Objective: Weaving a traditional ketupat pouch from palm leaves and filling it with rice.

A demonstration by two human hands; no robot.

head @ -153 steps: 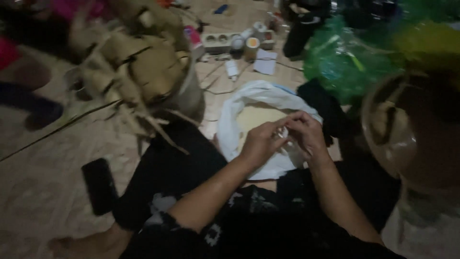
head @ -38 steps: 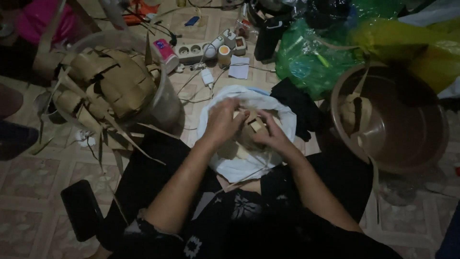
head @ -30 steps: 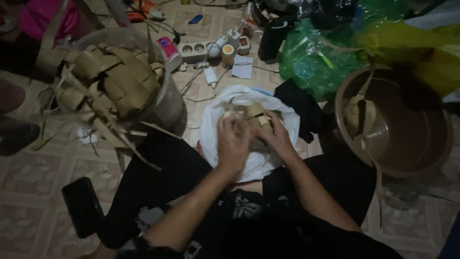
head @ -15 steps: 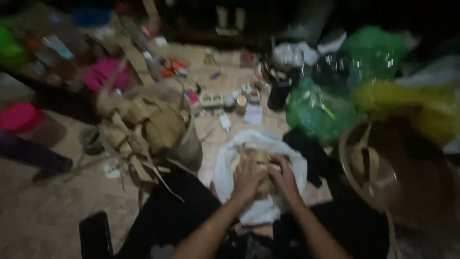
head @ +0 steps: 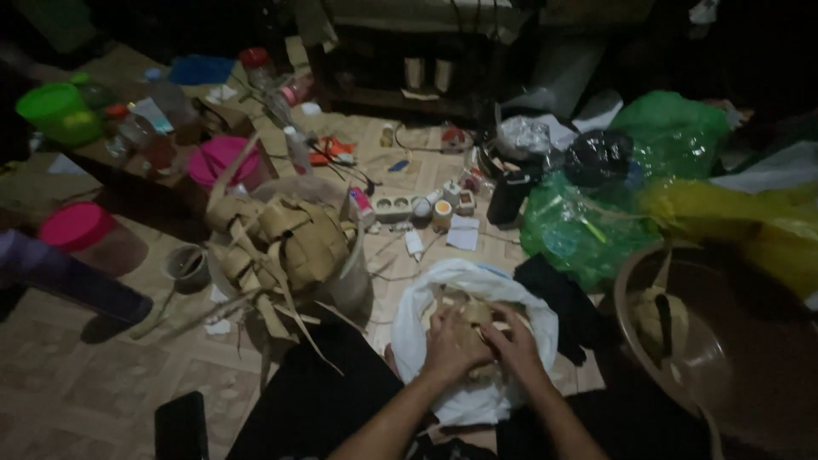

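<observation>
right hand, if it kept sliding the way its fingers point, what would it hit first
The right hand points up-left over the woven leaf pouch, so it would probably meet the left hand first; depth is unclear.

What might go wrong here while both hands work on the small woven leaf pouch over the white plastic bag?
1. The light is dim, so the left hand and right hand may misplace a strip of the woven pouch.
2. The heap of finished pouches overhangs its bucket and could spill.
3. Loose cables and a power strip lie on the floor nearby; strips might snag them.
</observation>
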